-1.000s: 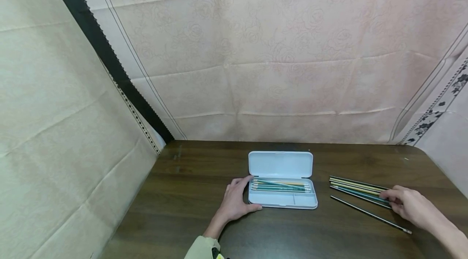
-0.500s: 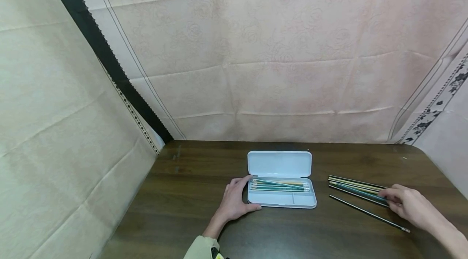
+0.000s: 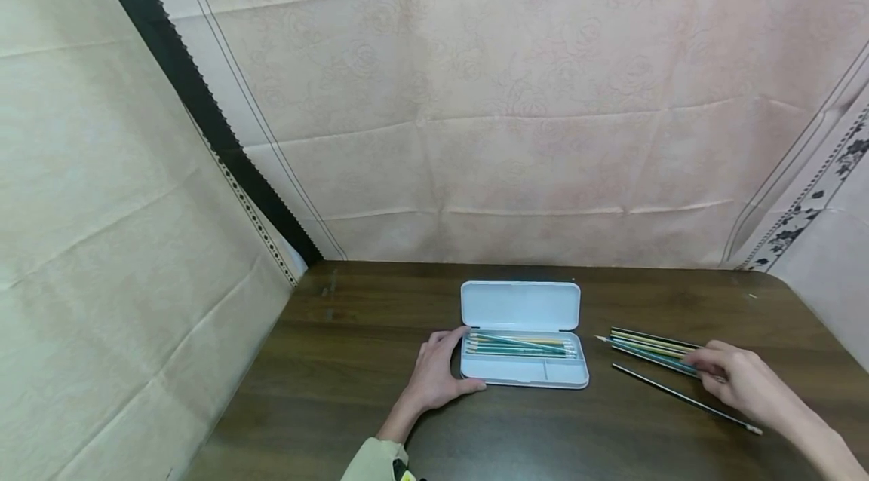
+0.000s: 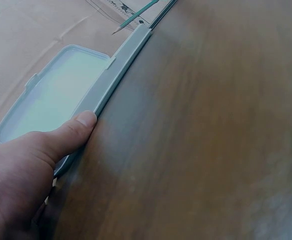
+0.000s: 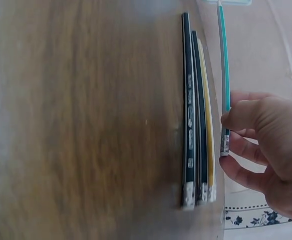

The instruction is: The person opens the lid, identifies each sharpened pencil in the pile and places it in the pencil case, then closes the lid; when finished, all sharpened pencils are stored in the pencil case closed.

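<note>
A white pencil case [image 3: 536, 373] lies open on the dark wooden table [image 3: 353, 360], its lid [image 3: 520, 306] folded back and several pencils [image 3: 519, 345] in the tray. My left hand [image 3: 434, 375] grips the case's left end, with the thumb [image 4: 68, 135] along the case's front rim [image 4: 120, 65]. My right hand [image 3: 736, 379] pinches a teal pencil [image 3: 645, 353] near its eraser end [image 5: 224, 75], its tip pointing left at the case. The pencil is held just above a row of loose pencils [image 3: 655, 341] [image 5: 196, 125].
One dark pencil [image 3: 686, 398] lies apart, nearer the table's front right. Pinkish cloth [image 3: 516, 127] hangs behind and to both sides of the table. Bare wood shows to the left of the case and in front of it.
My right hand has picked the teal pencil out of the row and carried it left, so its tip now sticks out beyond the others. The left hand has stayed put.
</note>
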Demonstrator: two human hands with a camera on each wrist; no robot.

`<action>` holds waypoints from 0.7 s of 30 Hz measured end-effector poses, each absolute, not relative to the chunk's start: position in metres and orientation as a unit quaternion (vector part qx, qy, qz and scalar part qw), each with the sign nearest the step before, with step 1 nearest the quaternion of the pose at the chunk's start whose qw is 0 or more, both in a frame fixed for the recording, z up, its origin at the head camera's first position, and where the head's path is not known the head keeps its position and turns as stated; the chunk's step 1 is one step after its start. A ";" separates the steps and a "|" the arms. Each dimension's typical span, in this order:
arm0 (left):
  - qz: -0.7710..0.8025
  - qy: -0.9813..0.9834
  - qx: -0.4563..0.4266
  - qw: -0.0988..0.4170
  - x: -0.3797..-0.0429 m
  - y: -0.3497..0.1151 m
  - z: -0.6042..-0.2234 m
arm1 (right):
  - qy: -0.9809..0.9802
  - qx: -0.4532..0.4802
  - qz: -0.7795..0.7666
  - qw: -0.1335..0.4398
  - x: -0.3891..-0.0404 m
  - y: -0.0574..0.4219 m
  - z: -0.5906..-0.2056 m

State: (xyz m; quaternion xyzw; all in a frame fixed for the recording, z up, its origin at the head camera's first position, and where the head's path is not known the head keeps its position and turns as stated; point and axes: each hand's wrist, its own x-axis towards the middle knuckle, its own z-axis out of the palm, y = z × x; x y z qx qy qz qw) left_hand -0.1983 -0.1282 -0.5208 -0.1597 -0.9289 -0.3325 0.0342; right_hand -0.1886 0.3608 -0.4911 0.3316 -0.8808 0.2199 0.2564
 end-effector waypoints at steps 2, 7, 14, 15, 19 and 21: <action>-0.332 -0.929 -0.159 0.034 -0.198 -0.128 -0.521 | -0.880 0.333 0.226 0.253 -0.188 0.357 -0.491; -0.331 -0.930 -0.158 0.035 -0.197 -0.127 -0.520 | -0.882 0.328 0.239 0.238 -0.188 0.345 -0.492; -0.336 -0.928 -0.157 0.034 -0.197 -0.127 -0.519 | -0.861 0.364 0.251 0.250 -0.193 0.326 -0.496; -0.336 -0.928 -0.157 0.034 -0.197 -0.127 -0.519 | -0.859 0.369 0.253 0.249 -0.194 0.323 -0.497; -0.334 -0.929 -0.157 0.033 -0.197 -0.127 -0.519 | -0.858 0.373 0.258 0.240 -0.198 0.312 -0.496; -0.334 -0.929 -0.156 0.032 -0.197 -0.127 -0.518 | -0.861 0.371 0.262 0.229 -0.199 0.306 -0.495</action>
